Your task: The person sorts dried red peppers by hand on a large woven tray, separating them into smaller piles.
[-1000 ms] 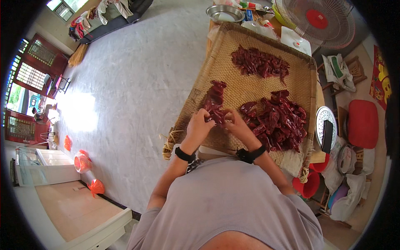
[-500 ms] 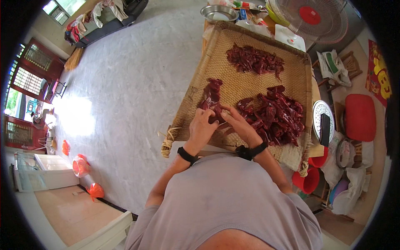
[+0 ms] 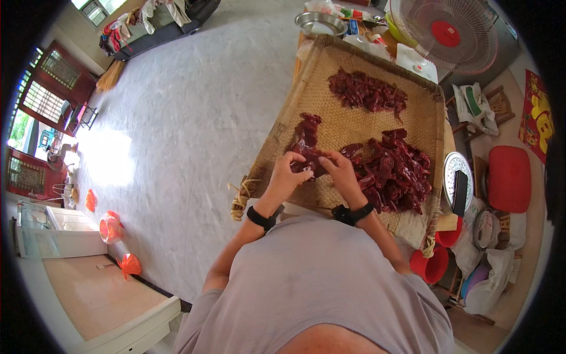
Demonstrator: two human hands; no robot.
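Between my two hands is a dark red, glossy dried chili pepper (image 3: 315, 167), pinched at its sides. My left hand (image 3: 286, 177) grips it with the thumb stretched below and the fingers curled over the left side. On the other side my right hand (image 3: 342, 174) holds it by the fingertips. A narrow pile of chili peppers (image 3: 307, 130) lies just beyond my fingers. The largest pile (image 3: 394, 168) is to the right of my right hand, and another pile (image 3: 368, 91) lies farther back. All rest in a woven bamboo tray (image 3: 351, 133).
A large fan (image 3: 445, 35) and a metal basin (image 3: 321, 25) stand beyond the tray. To the right are a round scale (image 3: 458, 184), a red stool top (image 3: 509, 179) and a red bucket (image 3: 429, 265). Orange bags (image 3: 130, 265) sit on the floor at left.
The whole view has shifted slightly. My hands have turned a little over the chili pepper, and more of it now shows between my fingertips. The piles look the same.
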